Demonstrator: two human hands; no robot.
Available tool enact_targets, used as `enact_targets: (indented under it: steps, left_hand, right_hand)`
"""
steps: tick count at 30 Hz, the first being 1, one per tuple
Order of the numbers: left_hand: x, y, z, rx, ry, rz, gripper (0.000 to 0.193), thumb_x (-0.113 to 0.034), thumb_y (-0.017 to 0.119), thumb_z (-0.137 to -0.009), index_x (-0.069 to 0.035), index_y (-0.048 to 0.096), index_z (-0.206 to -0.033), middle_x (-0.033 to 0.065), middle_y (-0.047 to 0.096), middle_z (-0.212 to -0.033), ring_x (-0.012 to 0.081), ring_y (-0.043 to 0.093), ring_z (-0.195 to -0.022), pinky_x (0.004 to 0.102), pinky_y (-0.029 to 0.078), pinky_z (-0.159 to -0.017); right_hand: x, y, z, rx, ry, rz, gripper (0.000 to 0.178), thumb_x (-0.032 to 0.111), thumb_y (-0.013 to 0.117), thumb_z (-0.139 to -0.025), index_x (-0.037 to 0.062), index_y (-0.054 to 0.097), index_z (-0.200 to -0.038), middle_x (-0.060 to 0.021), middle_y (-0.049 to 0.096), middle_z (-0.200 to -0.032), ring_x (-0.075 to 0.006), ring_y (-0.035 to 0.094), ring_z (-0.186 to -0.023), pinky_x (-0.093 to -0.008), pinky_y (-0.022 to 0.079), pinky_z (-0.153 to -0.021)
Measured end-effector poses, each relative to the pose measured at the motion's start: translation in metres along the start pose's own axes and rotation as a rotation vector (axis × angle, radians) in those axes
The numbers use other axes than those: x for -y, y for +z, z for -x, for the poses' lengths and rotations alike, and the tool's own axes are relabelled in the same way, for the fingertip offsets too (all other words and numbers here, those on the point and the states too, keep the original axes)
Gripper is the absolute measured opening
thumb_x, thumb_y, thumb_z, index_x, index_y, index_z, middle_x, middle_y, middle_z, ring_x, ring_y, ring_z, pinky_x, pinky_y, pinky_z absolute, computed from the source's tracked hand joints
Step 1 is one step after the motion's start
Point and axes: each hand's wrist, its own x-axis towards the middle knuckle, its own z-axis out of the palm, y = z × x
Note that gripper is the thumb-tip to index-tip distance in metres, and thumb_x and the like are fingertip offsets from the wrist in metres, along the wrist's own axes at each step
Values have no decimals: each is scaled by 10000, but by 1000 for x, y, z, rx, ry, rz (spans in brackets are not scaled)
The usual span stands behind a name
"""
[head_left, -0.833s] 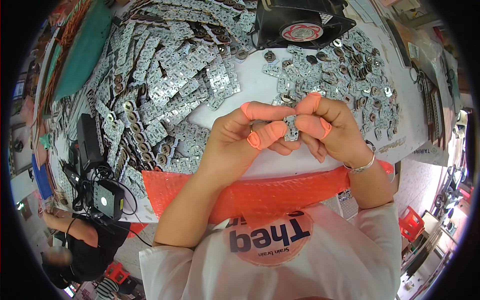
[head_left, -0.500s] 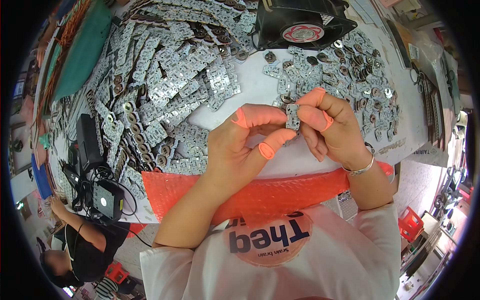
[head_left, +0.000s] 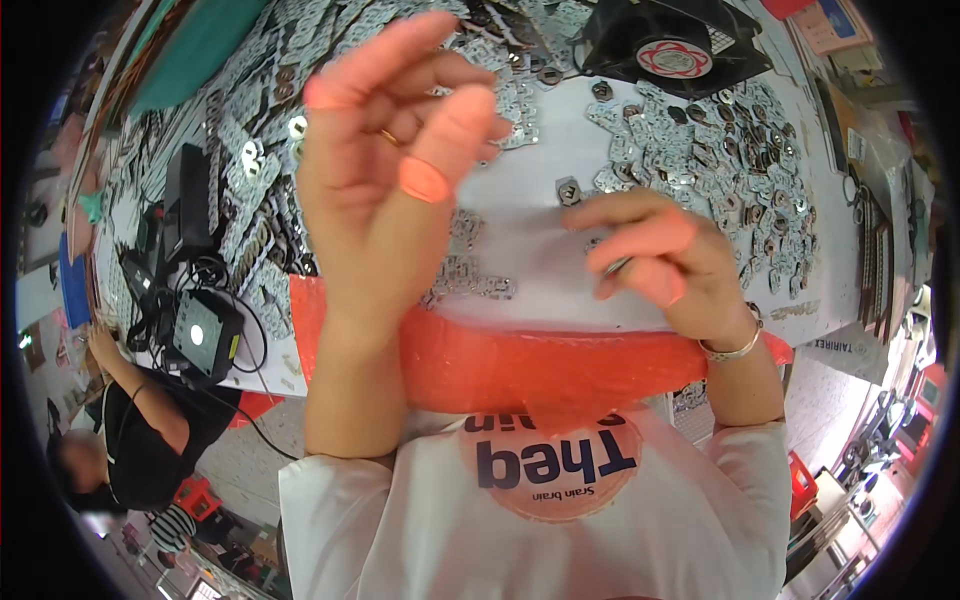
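My left hand (head_left: 395, 150) is raised over the left side of the table, with thumb and fingers apart and nothing visible in it. Orange finger cots cover its thumb and forefinger. Beneath and beyond it lie heaped panels of small circuit boards (head_left: 285, 130). My right hand (head_left: 670, 255), also in orange finger cots, pinches a small circuit board (head_left: 616, 267), of which only a thin edge shows. Just beyond its fingers, a single small board with a dark round part (head_left: 568, 190) lies on the white table (head_left: 530, 240). Loose small boards (head_left: 660, 140) spread out past that hand.
A black fan (head_left: 675, 55) stands at the far edge. Red bubble wrap (head_left: 540, 370) lines the near edge. Black power adapters and cables (head_left: 200, 330) sit at the left. A few board pieces (head_left: 470, 280) lie near my left wrist. A co-worker (head_left: 140, 440) is at lower left.
My left hand has let go of the small circuit board and moved up and left, opening. My right hand has kept a board and come slightly lower. The view has shifted a little.
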Motion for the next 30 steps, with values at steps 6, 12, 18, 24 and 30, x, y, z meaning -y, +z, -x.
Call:
enact_targets:
  steps: [6,12,18,24,30]
  left_hand:
    - [-18,-22,1,180,-14,-199,297,-16,634,-824,0,575,-1115,90,624,-911,132,588,-701,239,476,-622]
    - [-32,-42,17,798,-194,-758,271,-18,688,-676,-40,618,-937,111,631,-854,269,604,-771,350,485,-686]
    - [-19,-15,36,945,4,-1095,244,-67,723,-634,-57,646,-865,96,614,-893,295,572,-910,379,462,-793]
    - [9,4,35,859,66,-769,292,-67,706,-688,-55,640,-972,118,629,-926,301,589,-896,386,471,-796]
    - [-27,-26,12,494,-32,-596,355,-18,704,-706,-60,641,-1052,83,618,-915,226,549,-726,326,476,-690]
  right_hand:
    - [-11,19,2,284,213,26,175,186,538,-934,14,562,-908,-181,514,-1294,-217,627,-984,-313,495,-823]
    - [-8,3,-1,64,387,-15,182,168,486,-961,10,559,-910,-131,548,-1246,-174,614,-984,-293,502,-820]
    - [-20,2,0,-5,235,90,163,150,471,-964,10,553,-987,-82,596,-1063,-119,604,-791,-243,503,-669]
    - [-15,9,5,-267,-107,192,133,126,450,-967,24,532,-991,-88,590,-1043,-75,549,-620,-202,451,-520]
    - [-15,6,-3,-82,-370,501,89,93,562,-893,67,559,-978,-66,600,-1047,-159,571,-716,-285,464,-667]
